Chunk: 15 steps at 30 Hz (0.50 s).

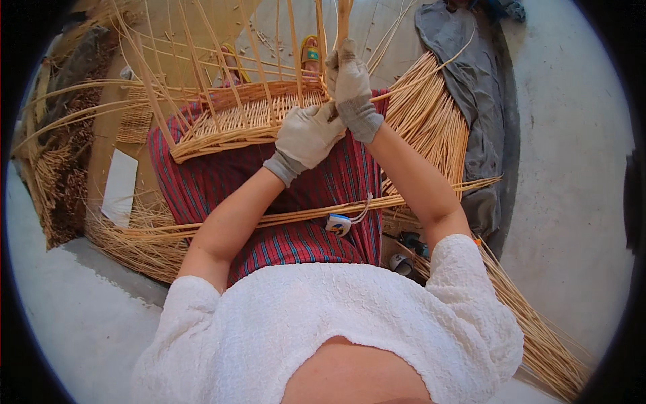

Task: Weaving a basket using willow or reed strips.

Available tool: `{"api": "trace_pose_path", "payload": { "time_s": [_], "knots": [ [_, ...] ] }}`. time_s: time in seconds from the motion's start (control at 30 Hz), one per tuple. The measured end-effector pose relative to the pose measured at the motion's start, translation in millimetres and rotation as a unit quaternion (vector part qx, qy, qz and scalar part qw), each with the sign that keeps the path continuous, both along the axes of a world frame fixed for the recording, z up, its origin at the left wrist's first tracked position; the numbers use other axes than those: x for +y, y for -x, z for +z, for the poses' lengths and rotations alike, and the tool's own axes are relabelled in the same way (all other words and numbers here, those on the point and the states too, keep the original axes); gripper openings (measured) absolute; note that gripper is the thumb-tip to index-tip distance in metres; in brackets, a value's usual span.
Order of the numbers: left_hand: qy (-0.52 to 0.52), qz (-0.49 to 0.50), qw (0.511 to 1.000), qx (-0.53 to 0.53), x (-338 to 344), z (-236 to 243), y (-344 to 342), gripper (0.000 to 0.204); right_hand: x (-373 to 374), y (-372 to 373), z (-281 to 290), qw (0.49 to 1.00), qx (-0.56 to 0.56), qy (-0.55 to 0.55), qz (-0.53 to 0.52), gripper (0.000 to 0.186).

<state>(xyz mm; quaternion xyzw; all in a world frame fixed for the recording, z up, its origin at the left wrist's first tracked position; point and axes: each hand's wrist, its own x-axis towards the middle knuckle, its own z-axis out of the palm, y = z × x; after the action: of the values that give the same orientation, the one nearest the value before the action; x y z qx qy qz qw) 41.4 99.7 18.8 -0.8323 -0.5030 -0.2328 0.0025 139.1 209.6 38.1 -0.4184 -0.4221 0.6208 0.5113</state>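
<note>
A partly woven wicker basket (pixel 235 122) rests across my knees, its tall stakes standing up around the edge. My left hand (pixel 304 140), in a pale work glove with a grey cuff, is closed at the basket's near right corner. The fingertips there are partly hidden. Just beyond it, my right hand (pixel 352 84), gloved alike, wraps around an upright wicker stake (pixel 344 23) at the same corner. A thin loose rod sticks out to the right from beside my right wrist.
A striped red cloth (pixel 202 185) covers my lap, with long rods and a small tape measure (pixel 338 225) across it. Bundled rods (pixel 431 114) lie at the right by a grey cloth (pixel 474 87). Left are a white board (pixel 120 187) and darker bundles (pixel 67 161).
</note>
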Motion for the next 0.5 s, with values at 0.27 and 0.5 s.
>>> {"api": "trace_pose_path", "payload": {
  "time_s": [0.27, 0.5],
  "knots": [
    [0.026, -0.034, 0.999, -0.023, 4.9, -10.0, 9.3, 0.03, 1.9, -0.4, -10.2, 0.999, -0.042, 0.005, 0.016, 0.053],
    [0.107, 0.012, 0.99, -0.088, -8.4, 16.5, -4.3, 0.087, -1.0, -115.4, -69.0, 0.913, -0.016, -0.134, -0.386, 0.044]
  ]
}}
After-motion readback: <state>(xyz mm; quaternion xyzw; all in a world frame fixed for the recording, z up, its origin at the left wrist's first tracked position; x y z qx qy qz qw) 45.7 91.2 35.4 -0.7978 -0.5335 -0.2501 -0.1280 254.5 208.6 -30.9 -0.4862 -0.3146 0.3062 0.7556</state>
